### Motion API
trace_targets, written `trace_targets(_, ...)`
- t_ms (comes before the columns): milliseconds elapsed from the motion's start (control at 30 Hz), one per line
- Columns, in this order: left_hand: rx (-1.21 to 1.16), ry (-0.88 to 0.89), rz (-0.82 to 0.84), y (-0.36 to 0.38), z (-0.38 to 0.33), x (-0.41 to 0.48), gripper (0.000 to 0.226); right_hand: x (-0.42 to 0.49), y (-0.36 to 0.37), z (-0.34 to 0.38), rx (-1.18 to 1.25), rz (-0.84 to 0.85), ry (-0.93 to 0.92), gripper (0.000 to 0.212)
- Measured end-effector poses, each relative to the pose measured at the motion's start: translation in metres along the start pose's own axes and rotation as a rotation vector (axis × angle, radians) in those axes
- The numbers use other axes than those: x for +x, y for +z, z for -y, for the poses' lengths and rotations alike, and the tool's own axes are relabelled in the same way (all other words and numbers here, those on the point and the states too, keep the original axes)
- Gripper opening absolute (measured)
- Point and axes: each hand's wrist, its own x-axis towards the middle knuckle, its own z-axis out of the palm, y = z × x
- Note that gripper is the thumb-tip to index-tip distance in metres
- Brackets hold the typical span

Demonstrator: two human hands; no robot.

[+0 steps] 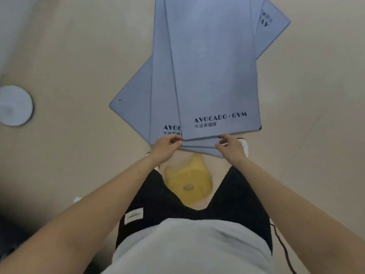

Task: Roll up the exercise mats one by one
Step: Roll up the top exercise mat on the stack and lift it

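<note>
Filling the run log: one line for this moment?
left hand grips top mat near edge | right hand likewise | mats unrolled, stacked

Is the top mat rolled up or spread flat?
Spread flat: the top mat lies unrolled on the other mats, its near edge straight.

Blue-grey mats [197,150] lie flat in a loose, fanned stack on the floor. The top mat [213,66] runs straight away, printed "AVOCADO · GYM" by its near edge (Chinese characters beneath). A second mat [162,99] shows skewed under it, and a third mat [134,99] juts out left, an eyelet in its corner.
</note>
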Motion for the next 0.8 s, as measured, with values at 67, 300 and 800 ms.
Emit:
trace_targets(67, 0.074, 0.003, 0.066, -0.015, 0.018, 0.033, 0.009, 0.008, 0.019, -0.007, 0.008, -0.025, 0.056, 0.041)
trace_targets(300, 0.332, 0.047, 0.165, 0.027, 0.083, 0.175, 0.025, 0.112, 0.080, -0.065, -0.079, 0.032, 0.070, 0.044)
trace_targets(800, 1.097, 0.658, -0.152, 0.269, 0.295, 0.485, 0.070, 0.440, 0.200, -0.319, -0.701, -0.091, -0.325, 0.070)
